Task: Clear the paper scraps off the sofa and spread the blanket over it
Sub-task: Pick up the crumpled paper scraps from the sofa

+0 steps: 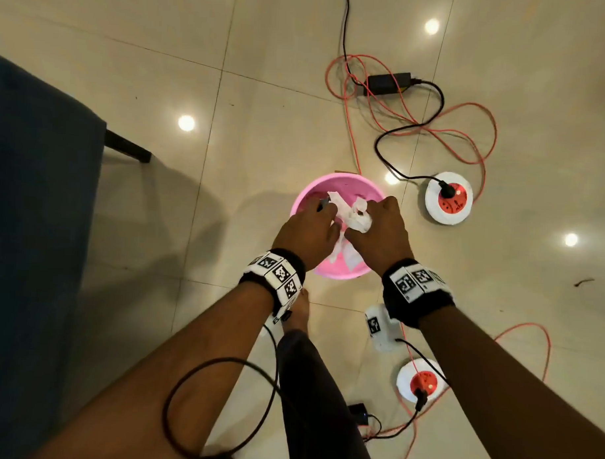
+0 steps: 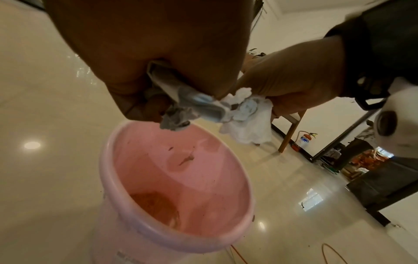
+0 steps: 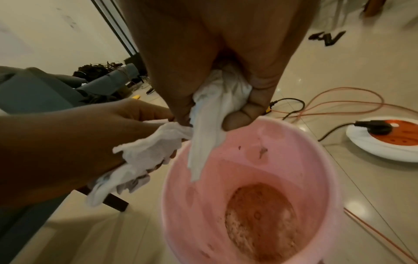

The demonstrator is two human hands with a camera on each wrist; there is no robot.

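Observation:
Both my hands hover over a pink bucket [image 1: 307,195] on the floor, each gripping crumpled white paper scraps [image 1: 358,220]. My left hand [image 1: 309,229] clutches a wad of scraps [image 2: 178,114] just above the bucket's rim [image 2: 106,160]. My right hand [image 1: 380,232] squeezes another wad [image 3: 217,100], a strip of which hangs down into the bucket [image 3: 316,160]. The two wads touch between my hands. The dark blue sofa [image 1: 31,202] fills the left edge of the head view. No blanket shows.
Orange and black cables [image 1: 435,131] loop over the tiled floor at the right. Two round white and red socket reels [image 1: 448,198] [image 1: 422,381] and a black power adapter [image 1: 388,83] lie there. My leg and bare foot [image 1: 296,315] stand just behind the bucket.

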